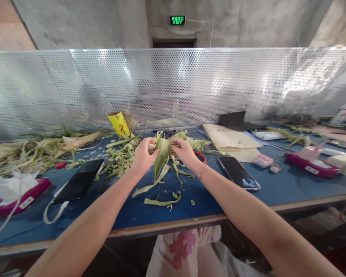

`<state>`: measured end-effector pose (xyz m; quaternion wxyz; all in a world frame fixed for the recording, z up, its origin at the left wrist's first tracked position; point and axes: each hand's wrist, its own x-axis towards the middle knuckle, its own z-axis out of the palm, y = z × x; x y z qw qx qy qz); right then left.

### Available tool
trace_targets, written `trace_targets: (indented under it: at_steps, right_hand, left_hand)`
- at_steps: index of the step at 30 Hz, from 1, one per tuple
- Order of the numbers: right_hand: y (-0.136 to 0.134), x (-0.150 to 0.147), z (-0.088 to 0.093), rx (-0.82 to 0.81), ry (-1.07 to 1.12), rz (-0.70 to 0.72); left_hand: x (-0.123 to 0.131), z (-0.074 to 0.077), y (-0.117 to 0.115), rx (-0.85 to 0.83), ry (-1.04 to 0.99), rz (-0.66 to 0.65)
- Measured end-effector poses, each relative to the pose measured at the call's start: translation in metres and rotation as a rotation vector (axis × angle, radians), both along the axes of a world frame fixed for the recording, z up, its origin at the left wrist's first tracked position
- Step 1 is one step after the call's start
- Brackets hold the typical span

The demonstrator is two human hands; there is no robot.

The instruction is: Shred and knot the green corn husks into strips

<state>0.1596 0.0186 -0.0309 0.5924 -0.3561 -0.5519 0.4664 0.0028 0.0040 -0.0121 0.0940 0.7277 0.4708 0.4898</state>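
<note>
Both my hands meet over the middle of the blue table (pixel 248 194), gripping a green corn husk leaf (pixel 160 154) that hangs down between them. My left hand (pixel 142 156) pinches its left side with fingers closed. My right hand (pixel 184 151), a thin bracelet on its wrist, pinches the right side. Torn husk strips (pixel 161 202) lie on the table just below. A pile of shredded husk (pixel 121 156) sits beside my left hand.
A yellow roll (pixel 119 124) leans behind the pile. Black phones lie at left (pixel 79 181) and right (pixel 238 173). Pink tissue boxes (pixel 15 196) (pixel 313 163) sit at both sides. More husks (pixel 31 150), brown paper (pixel 229 139), and a perforated metal screen (pixel 173 84) stand behind.
</note>
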Motion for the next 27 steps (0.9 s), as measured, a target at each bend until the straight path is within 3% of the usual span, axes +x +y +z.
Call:
trace_targets:
  at_steps: [5, 13, 20, 24, 27]
  right_hand:
    - [-0.003, 0.000, 0.002, -0.027, 0.061, 0.006]
    - [-0.005, 0.002, 0.007, -0.081, 0.115, 0.032]
    - [-0.014, -0.002, 0.009, 0.016, -0.065, -0.002]
    - [-0.021, -0.004, 0.008, 0.248, -0.315, -0.024]
    - [-0.023, -0.005, 0.005, 0.356, -0.390, -0.042]
  left_hand:
    - [-0.007, 0.003, 0.000, 0.116, 0.300, 0.017]
    - [-0.009, 0.008, -0.004, 0.163, 0.442, 0.103]
    - [-0.006, 0.010, -0.011, 0.142, 0.660, 0.185]
    - [0.003, 0.008, -0.015, 0.022, 0.599, 0.207]
    - [0.007, 0.006, -0.014, -0.057, 0.390, 0.202]
